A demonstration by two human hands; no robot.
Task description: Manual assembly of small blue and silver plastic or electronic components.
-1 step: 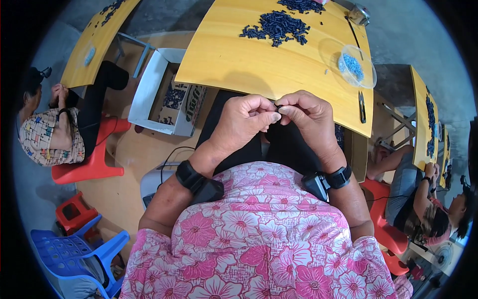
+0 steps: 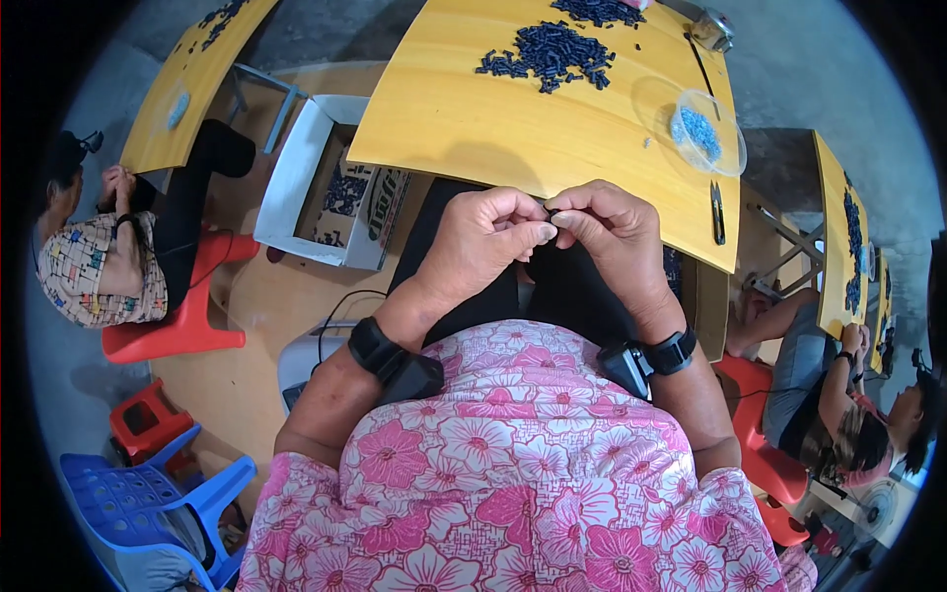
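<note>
Black and mostly covered, a small piece (image 2: 551, 211) sat pinched between the fingertips of the left hand (image 2: 472, 239) and right hand (image 2: 627, 239), equally near both, its long axis impossible to tell. It was held just off the near edge of the yellow tabletop (image 2: 424, 128), where bare wood led forward to a heap of dark cylindrical pieces (image 2: 557, 54); a clear bowl (image 2: 733, 158) and black snips (image 2: 718, 222) lay toward the right edge.

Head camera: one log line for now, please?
left hand: pinching; right hand: pinching; between them: small dark piece; dark pile: on table
</note>
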